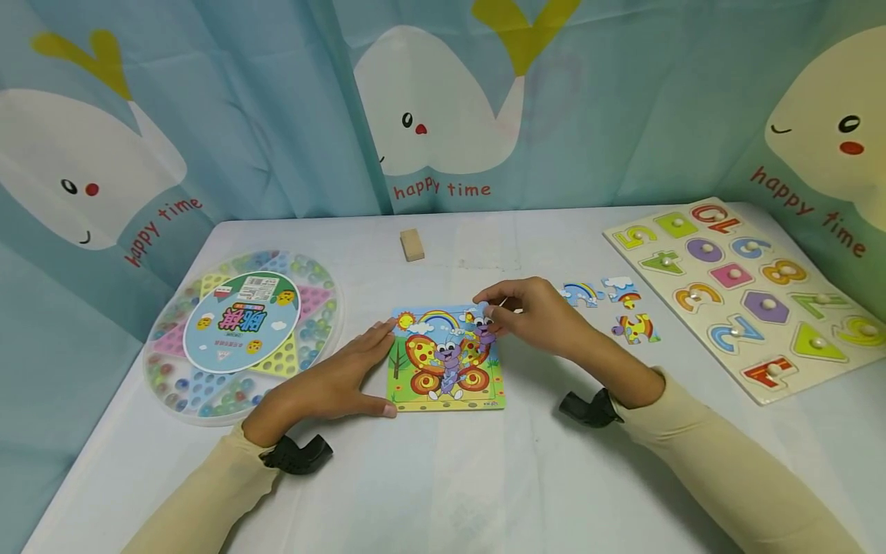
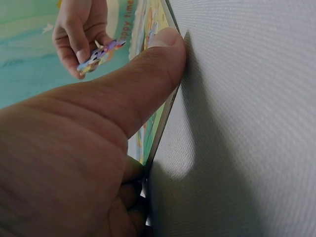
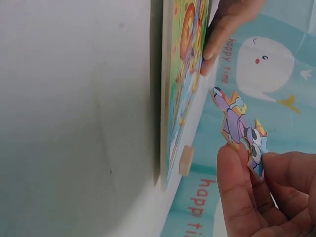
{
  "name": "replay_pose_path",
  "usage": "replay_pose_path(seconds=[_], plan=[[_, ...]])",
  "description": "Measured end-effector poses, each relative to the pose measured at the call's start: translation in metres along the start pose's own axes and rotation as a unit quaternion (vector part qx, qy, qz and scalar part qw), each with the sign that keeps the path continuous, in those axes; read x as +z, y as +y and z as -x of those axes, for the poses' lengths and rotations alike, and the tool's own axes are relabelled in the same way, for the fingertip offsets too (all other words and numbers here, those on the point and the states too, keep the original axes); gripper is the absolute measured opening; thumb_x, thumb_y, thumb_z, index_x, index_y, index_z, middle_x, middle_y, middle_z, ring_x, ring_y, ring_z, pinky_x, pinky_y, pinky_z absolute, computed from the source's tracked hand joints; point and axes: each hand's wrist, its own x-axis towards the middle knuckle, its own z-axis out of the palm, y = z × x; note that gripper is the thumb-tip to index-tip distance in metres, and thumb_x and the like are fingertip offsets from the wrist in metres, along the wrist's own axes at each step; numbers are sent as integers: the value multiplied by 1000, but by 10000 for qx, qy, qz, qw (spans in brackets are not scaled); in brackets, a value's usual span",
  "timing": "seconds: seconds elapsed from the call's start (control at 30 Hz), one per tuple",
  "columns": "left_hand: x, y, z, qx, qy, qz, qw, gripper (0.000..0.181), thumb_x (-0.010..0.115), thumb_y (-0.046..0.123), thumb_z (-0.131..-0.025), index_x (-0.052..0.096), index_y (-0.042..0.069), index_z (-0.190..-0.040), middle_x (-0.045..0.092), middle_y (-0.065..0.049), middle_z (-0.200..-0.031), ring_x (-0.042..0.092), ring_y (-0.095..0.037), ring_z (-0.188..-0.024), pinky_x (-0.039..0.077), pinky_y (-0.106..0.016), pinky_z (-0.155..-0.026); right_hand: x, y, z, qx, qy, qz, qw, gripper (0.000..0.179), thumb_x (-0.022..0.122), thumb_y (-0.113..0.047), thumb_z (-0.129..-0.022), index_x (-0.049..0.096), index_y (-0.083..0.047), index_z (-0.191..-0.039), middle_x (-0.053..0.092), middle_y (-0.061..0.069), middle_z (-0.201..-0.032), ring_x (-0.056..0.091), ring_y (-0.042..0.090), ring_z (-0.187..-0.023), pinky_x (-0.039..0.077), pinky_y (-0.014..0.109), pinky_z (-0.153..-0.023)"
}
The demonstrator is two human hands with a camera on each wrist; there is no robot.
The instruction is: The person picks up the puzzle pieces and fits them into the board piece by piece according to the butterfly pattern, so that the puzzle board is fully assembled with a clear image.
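Note:
My right hand (image 1: 536,314) pinches a purple puzzle piece (image 3: 235,120) with a cartoon face between thumb and fingers. It holds the piece raised above the upper right part of the butterfly puzzle board (image 1: 443,402), as the right wrist view shows. The board lies flat, with a butterfly, a rainbow and a sun pictured on it. Along its left side rests my left hand (image 1: 339,382), fingers extended toward the top corner and thumb (image 2: 163,52) at the lower left edge. Three loose puzzle pieces, among them a rainbow piece (image 1: 581,294), lie right of the board.
On the left sits a round clear case of coloured beads (image 1: 162,368) with a printed disc on top. A small wooden block (image 1: 411,245) stands behind the board. To the right lies a number-and-shape peg board (image 1: 699,308). A whale-print curtain (image 1: 291,108) hangs behind the white table.

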Motion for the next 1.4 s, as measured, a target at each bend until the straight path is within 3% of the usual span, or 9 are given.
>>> replay_pose_path(seconds=[0.13,0.37,0.63,1.0,1.4], plan=[[0,-1,0,2,-3,5,10000,107,78,48,-79,16,6,-155,-1,1,-163,-2,-20,-147,13,-45,-116,7,-2,-3,-32,-60,10,10000,21,59,4,-92,69,4,-110,67,12,-96,68,19,-76,58,33,-67],[-1,-1,0,83,27,19,10000,108,78,49,-79,17,4,-155,0,-1,-163,-1,-23,-148,14,-47,-116,18,-5,-4,-314,-23,608,9977,17,63,-1,-92,73,-2,-106,68,3,-87,64,14,-73,50,29,-62],[-1,1,0,88,13,97,9999,106,78,48,-79,17,3,-155,1,-3,-163,-1,-25,-148,13,-49,-115,28,-9,-5,-312,-328,223,9987,17,62,-1,-93,71,1,-107,67,5,-83,67,23,-68,56,30,-59],[-1,0,0,86,9,74,9999,106,76,51,-79,19,3,-154,1,-2,-163,0,-25,-148,14,-50,-115,37,-12,-8,-475,-550,251,9970,17,61,-1,-93,71,0,-107,66,5,-89,67,18,-71,56,27,-62],[-1,-1,0,93,14,78,9999,107,77,50,-79,18,3,-155,1,-2,-163,0,-24,-148,13,-48,-116,46,-15,-11,-573,-560,914,9926,22,66,-4,-91,70,0,-112,64,-1,-83,58,11,-66,52,26,-60]])
